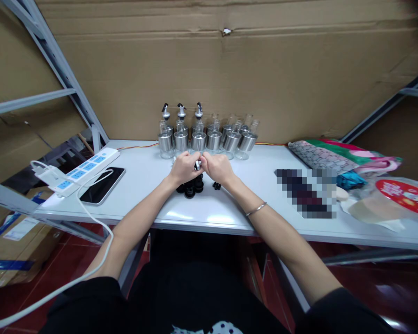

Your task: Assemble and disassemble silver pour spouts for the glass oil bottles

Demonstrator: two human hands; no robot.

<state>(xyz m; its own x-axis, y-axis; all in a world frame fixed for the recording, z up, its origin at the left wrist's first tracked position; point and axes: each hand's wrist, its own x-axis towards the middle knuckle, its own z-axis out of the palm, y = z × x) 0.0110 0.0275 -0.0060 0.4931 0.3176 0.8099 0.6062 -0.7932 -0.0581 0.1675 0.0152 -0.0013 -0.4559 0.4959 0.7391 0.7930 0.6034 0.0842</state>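
Note:
My left hand (184, 168) and my right hand (218, 167) meet above the table, fingers closed around a small silver-and-black pourer spout (198, 164). Most of that spout is hidden by the fingers. Just below my left hand lies a cluster of black round stoppers (190, 189). Several tiny black pieces (216, 186) rest under my right hand. Beyond the hands stand glass bottles with steel sleeves (199, 140) in two rows. Three in the back row carry silver pourers with black tips (181, 110); the front ones have bare necks.
At left are a white power strip (87, 171) and a phone (102, 185), with a white cable crossing my left arm. To the right lie a patterned bag (320, 155), a blurred-out patch (304, 192) and a plastic bag (386, 199). Cardboard (142, 69) backs the table.

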